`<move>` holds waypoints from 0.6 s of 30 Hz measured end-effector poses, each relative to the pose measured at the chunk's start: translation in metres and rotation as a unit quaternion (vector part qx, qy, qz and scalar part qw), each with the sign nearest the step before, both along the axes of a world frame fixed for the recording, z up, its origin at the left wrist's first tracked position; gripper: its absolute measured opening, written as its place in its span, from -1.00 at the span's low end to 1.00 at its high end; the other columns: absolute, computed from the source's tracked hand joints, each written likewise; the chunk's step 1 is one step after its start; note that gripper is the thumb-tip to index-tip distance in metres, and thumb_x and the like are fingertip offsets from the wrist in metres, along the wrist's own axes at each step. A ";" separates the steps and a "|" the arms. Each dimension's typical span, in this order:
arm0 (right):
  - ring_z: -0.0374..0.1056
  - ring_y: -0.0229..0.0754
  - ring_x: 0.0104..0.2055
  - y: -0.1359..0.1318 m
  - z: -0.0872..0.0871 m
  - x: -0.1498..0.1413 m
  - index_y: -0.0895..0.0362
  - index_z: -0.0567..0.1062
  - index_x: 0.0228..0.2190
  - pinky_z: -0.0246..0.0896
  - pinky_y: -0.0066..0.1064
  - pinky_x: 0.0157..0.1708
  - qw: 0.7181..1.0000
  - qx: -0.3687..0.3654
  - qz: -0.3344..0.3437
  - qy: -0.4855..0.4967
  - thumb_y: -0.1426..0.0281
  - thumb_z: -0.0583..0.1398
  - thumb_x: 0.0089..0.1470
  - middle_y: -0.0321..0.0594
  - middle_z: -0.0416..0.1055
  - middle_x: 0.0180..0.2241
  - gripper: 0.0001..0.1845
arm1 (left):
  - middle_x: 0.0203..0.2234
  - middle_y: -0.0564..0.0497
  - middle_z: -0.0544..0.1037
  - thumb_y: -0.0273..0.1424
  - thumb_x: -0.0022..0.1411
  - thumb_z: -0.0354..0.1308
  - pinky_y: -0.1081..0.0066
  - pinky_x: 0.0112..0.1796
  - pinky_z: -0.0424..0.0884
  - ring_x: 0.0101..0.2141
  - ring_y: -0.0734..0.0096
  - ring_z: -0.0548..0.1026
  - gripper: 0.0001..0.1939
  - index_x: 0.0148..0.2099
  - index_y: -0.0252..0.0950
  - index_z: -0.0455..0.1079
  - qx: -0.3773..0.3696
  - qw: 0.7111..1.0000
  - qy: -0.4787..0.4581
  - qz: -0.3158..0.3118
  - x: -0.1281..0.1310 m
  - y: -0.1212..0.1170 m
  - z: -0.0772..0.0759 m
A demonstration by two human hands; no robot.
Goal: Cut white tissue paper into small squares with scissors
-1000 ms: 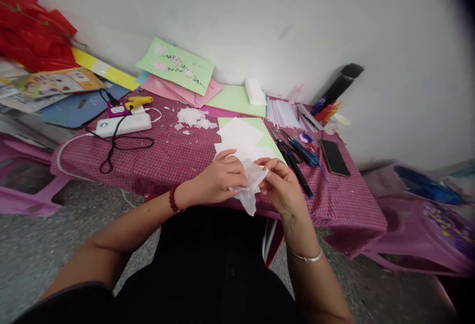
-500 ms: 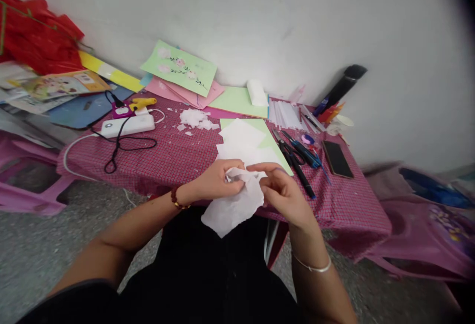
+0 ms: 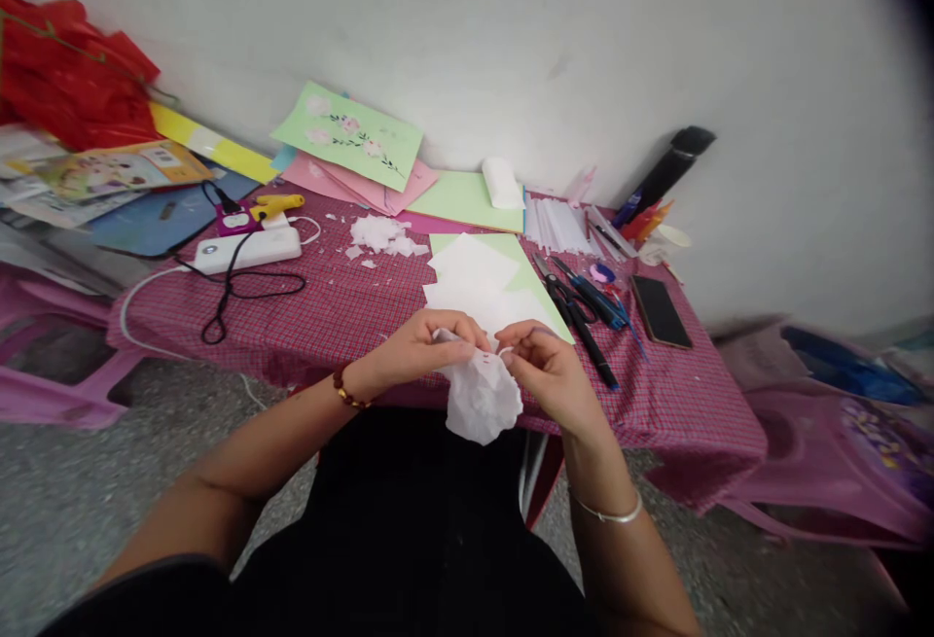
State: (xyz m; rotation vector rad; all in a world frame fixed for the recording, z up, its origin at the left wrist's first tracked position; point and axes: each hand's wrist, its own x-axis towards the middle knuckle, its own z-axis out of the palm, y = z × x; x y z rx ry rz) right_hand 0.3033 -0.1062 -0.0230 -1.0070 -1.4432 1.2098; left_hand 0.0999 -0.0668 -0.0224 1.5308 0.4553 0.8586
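Together, left grip (image 3: 427,345) and right grip (image 3: 547,370) pinch thin, crinkled, rough-edged white paper (image 3: 482,406).

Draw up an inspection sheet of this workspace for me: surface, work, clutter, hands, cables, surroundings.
Surface: red checked cloth over a table.
Work: crumpled white paper hangs from the hands; white sheets lie on a green card beyond.
Clutter: paper scraps left of the card; scissors and phone right of it.
Hands: left hand pinches the paper; right hand has fingertips at its upper edge, grip unclear.
Cables: black cord looped at left; white cable near the table's left end.
Surroundings: pale wall behind, pink stools both sides.
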 end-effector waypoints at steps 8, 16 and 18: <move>0.17 -0.33 -0.53 0.000 -0.004 0.000 0.12 0.49 -0.47 0.07 -0.47 -0.57 0.999 0.011 0.002 -0.031 0.40 0.27 0.00 -0.32 0.32 -0.44 -0.94 | -0.44 0.03 0.48 -0.29 0.14 0.20 0.49 -0.37 0.30 -0.44 0.52 0.39 -0.75 -0.21 -0.36 0.38 -0.024 0.988 0.122 -0.088 0.002 0.005 0.010; 0.18 -0.32 -0.51 0.001 -0.002 0.002 0.12 0.47 -0.50 0.07 -0.46 -0.54 0.997 0.039 -0.016 -0.064 0.43 0.28 -0.01 -0.34 0.30 -0.48 -0.92 | -0.56 0.10 0.36 -0.39 0.13 0.18 0.49 -0.39 0.22 -0.48 0.55 0.30 -0.81 -0.49 -0.35 0.33 0.129 0.976 0.173 0.005 0.011 -0.003 0.018; 0.19 -0.32 -0.53 0.003 -0.002 0.003 0.12 0.47 -0.50 0.09 -0.46 -0.56 0.999 0.018 -0.020 -0.038 0.39 0.30 -0.03 -0.35 0.30 -0.50 -0.90 | -0.47 0.05 0.41 -0.44 0.13 0.15 0.45 -0.28 0.26 -0.38 0.51 0.37 -0.83 -0.49 -0.35 0.32 0.139 0.982 0.128 0.022 0.008 -0.003 0.016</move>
